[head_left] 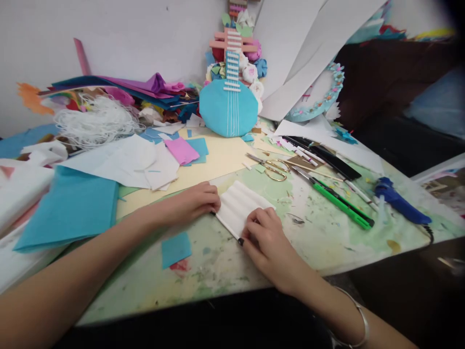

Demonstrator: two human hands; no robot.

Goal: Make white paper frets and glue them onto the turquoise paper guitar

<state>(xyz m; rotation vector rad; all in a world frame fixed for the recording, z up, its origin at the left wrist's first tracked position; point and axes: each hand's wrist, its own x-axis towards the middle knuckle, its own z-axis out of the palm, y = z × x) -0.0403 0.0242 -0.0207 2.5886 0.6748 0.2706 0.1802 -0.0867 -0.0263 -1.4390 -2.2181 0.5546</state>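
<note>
A white sheet folded into pleats (238, 203) lies on the stained green table (319, 237) in front of me. My left hand (196, 201) is curled, its fingertips pinching the pleated paper's left edge. My right hand (267, 237) presses on the paper's near right corner with bent fingers, pinching the folds there. Both forearms reach in from the bottom of the view, and a thin bangle sits on my right wrist.
Gold-handled scissors (272, 168), a green utility knife (339, 201), pens and a blue glue gun (399, 201) lie to the right. A blue paper guitar (228, 104) leans at the back wall. Coloured paper sheets (72, 208), white string and scraps crowd the left.
</note>
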